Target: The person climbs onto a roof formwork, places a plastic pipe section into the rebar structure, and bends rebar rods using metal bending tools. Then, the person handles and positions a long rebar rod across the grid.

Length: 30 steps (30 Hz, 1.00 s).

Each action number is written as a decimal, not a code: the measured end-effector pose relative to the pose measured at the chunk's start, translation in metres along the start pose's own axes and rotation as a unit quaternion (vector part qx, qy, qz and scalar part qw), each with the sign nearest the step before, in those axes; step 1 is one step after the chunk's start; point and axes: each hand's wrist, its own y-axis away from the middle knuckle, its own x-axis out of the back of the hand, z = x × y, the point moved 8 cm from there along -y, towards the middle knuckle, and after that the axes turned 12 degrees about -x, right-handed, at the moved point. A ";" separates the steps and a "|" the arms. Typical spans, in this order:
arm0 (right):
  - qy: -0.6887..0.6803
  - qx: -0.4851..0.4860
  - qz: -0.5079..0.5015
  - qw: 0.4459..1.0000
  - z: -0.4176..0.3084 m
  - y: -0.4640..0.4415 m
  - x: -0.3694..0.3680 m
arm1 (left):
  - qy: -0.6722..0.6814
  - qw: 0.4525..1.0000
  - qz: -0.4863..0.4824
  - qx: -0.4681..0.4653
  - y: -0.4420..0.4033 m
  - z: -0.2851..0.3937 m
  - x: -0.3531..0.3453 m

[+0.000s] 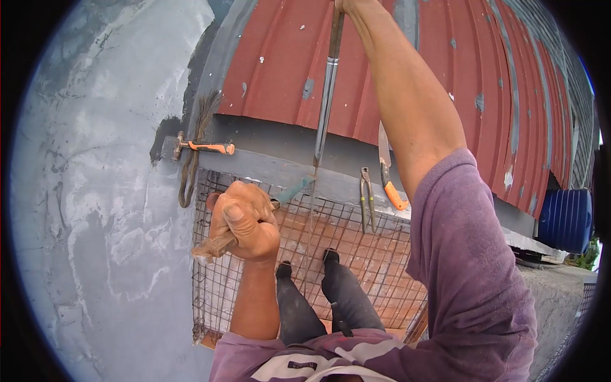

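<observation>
The left hand [245, 219] is closed firmly around a straight stick with a rough brown end and a teal far part [294, 191]. The right hand [345, 4] is at the upper end of a long metal rod, brown above and shiny silver below [326, 95]; its fingers are cut off by the picture border, so I cannot tell how it grips. The hands are well apart. Rod and stick meet near the front edge of the grey ledge [267, 162]; whether they are joined, I cannot tell.

If the left fist loosens, the stick could slip and drop onto the rusty wire mesh [199, 280], near the dark boots [330, 256]. A sideways slide of the rod could knock the metal pliers with greenish handles [365, 180], which project over the ledge's front edge, or the orange-handled saw [385, 169] just beside them. The hammer with black-and-orange handle [207, 148], across a bundle of thin wires [203, 118] by the concrete surface's right edge, seems less exposed.
</observation>
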 end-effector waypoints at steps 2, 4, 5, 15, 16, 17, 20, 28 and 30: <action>0.002 0.037 0.024 0.999 -0.008 0.027 0.000 | -0.021 1.000 -0.019 -0.008 -0.002 0.005 -0.011; -0.036 0.179 0.081 0.980 -0.007 -0.006 -0.002 | -0.060 0.998 -0.021 -0.030 -0.002 0.008 -0.020; -0.052 0.250 0.108 0.961 -0.009 -0.013 -0.001 | -0.051 0.999 0.012 -0.002 -0.004 0.004 -0.011; 0.026 0.233 0.049 0.971 -0.042 0.137 -0.014 | -0.019 0.994 0.096 0.046 -0.012 -0.008 0.021; 0.019 0.242 0.032 0.969 -0.044 0.156 -0.016 | -0.008 0.994 0.097 0.045 -0.011 -0.010 0.026; 0.010 0.252 0.015 0.968 -0.046 0.175 -0.018 | -0.023 0.997 0.074 0.029 -0.008 -0.005 0.018; 0.026 0.258 0.014 0.966 -0.049 0.237 -0.005 | -0.037 0.999 0.031 -0.001 0.000 0.005 -0.001; -0.073 0.284 0.006 0.956 -0.027 0.380 0.055 | -0.175 0.984 -0.037 -0.020 0.019 0.020 -0.008; -0.069 0.275 0.015 0.959 -0.018 0.411 0.064 | -0.176 0.982 -0.053 -0.040 0.020 0.025 -0.015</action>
